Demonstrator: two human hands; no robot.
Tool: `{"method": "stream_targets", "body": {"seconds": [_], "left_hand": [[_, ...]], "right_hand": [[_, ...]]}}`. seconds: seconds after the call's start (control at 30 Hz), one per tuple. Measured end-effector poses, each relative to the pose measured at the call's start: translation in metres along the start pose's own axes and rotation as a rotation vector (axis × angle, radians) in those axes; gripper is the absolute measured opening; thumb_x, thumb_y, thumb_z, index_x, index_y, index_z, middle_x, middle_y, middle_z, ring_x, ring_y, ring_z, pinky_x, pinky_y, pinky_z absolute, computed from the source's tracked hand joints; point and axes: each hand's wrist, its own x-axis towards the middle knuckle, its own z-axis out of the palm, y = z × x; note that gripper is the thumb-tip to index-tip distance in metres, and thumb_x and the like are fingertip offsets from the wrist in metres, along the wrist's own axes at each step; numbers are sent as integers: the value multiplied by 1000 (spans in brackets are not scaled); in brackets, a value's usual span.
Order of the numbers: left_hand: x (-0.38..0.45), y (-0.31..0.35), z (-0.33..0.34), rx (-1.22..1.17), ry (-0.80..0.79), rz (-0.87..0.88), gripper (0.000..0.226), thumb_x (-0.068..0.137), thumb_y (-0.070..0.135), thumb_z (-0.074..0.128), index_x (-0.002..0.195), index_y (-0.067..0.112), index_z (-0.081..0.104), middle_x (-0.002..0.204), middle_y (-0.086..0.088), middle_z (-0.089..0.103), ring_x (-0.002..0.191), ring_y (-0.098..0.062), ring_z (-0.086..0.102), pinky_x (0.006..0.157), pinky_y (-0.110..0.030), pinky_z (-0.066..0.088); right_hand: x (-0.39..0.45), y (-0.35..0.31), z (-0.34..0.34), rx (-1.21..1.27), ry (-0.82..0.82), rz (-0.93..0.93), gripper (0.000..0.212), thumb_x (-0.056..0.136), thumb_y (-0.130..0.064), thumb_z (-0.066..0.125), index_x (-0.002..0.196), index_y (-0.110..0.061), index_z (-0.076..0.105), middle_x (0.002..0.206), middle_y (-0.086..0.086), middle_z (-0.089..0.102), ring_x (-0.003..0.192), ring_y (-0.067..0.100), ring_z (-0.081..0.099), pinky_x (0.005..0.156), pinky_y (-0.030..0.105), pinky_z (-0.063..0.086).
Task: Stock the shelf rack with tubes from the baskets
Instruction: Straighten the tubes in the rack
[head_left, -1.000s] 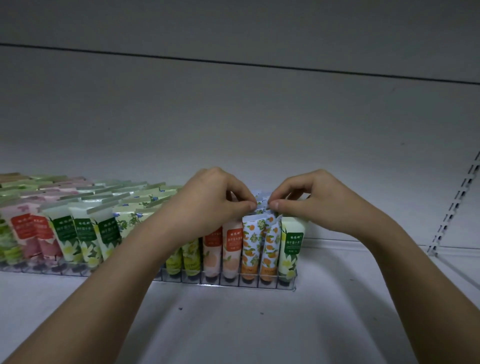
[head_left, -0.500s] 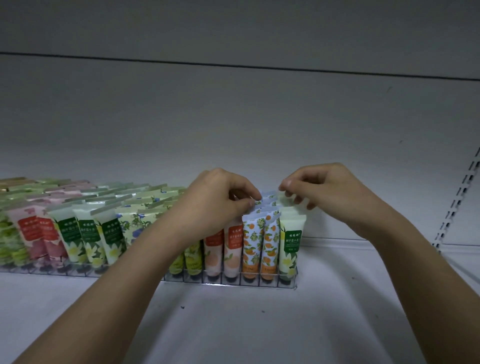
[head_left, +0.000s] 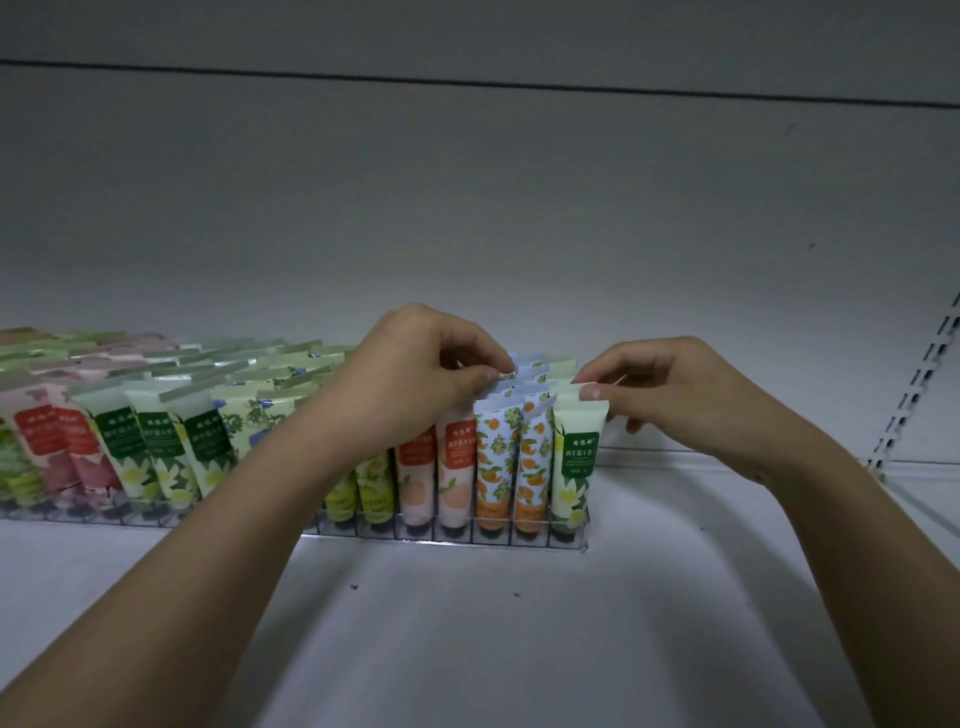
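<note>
White shelf (head_left: 467, 623), dim light, a few dark specks on it. Grey back panel (head_left: 467, 208) behind, with one dark horizontal seam high up. Slotted upright (head_left: 919, 384) at far right, running up from the shelf's back corner.

Clear rack (head_left: 452, 530) sits on the shelf, its left end running out of frame, its right end stopping just past the last tube. Tubes stand cap-down in its slots, several rows deep. Front row from the right: green-label tube (head_left: 574, 457), two orange-print tubes (head_left: 511, 457), two peach tubes (head_left: 436, 467), two yellow-green tubes (head_left: 358, 493) partly hidden by the left forearm; farther left more green-label, blue-flower and pink tubes.

Left hand (head_left: 410, 379): fingers curled, thumb and forefinger pinching the flat top ends of the orange-print tubes in the rows behind the front.

Right hand (head_left: 670, 400): thumb and forefinger pinch the top edge of the green-label tube in the last slot; the other fingers are loosely curled behind it.

Hands near each other, not touching, the tops of the orange-print tubes between them.

Open room: bare shelf in front of the rack, and to the right of its end as far as the upright. Wide free space above the tubes, up the back panel.
</note>
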Motion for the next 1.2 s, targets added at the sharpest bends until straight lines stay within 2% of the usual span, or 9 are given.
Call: {"method": "stream_targets", "body": {"seconds": [0.17,0.23,0.33,0.43,0.53,0.8,0.9,1.07,1.2], "left_hand": [[-3,7,-9,99,117,92,17,87,22,68,88,38,73,77,28,63,75,8,56,65,-18,45],[-6,13,-17,104,149,145,13,85,25,70,85,38,74,73,34,60,70,8,54,60,-12,39],[-12,19,-25,113,99,181,5,81,33,71,81,37,75,66,35,60,59,9,54,55,-4,39],[-15,20,-24,174,0,177,5,80,36,70,81,38,74,67,40,59,64,11,57,56,-3,40],[-14,18,-16,231,-33,176,7,80,32,72,84,37,76,59,29,60,67,9,58,58,-3,38],[-10,13,-5,320,-32,202,9,81,27,74,88,30,78,55,29,50,63,11,55,61,1,35],[-11,12,-2,325,-12,201,9,83,31,71,89,33,77,59,27,54,67,10,56,62,0,35],[-13,13,0,239,7,214,29,76,60,55,84,40,74,74,24,67,73,4,59,63,-17,46],[-14,17,4,285,18,220,26,76,56,57,81,38,74,77,25,65,74,0,59,68,-33,52]], "right_hand": [[-3,-13,-2,7,171,-139,10,87,-18,68,89,-24,75,84,-4,72,62,10,59,56,16,48],[-5,-23,-2,-39,210,-229,7,86,-23,69,85,-27,75,82,-9,72,63,10,58,57,13,45],[-10,-33,1,-165,154,-296,7,81,-38,70,86,-36,73,89,-15,70,72,5,59,60,14,46],[-11,-33,8,-316,48,-293,19,74,-50,67,91,-42,71,94,-18,65,85,6,57,64,12,43],[-9,-31,16,-414,14,-299,19,73,-51,67,89,-40,70,91,-21,61,89,1,54,68,7,38],[-8,-32,24,-373,48,-287,10,72,-45,72,75,-36,68,82,-15,62,80,2,55,65,8,41],[-8,-31,24,-370,56,-282,9,75,-42,75,77,-35,69,83,-14,63,79,4,56,63,10,42],[-12,-32,7,-239,54,-257,17,71,-46,73,82,-33,73,81,-9,67,69,17,56,57,20,44],[-15,-29,-9,-156,-26,-183,9,74,-36,76,82,-33,75,79,-9,70,61,23,54,53,19,43]]}}
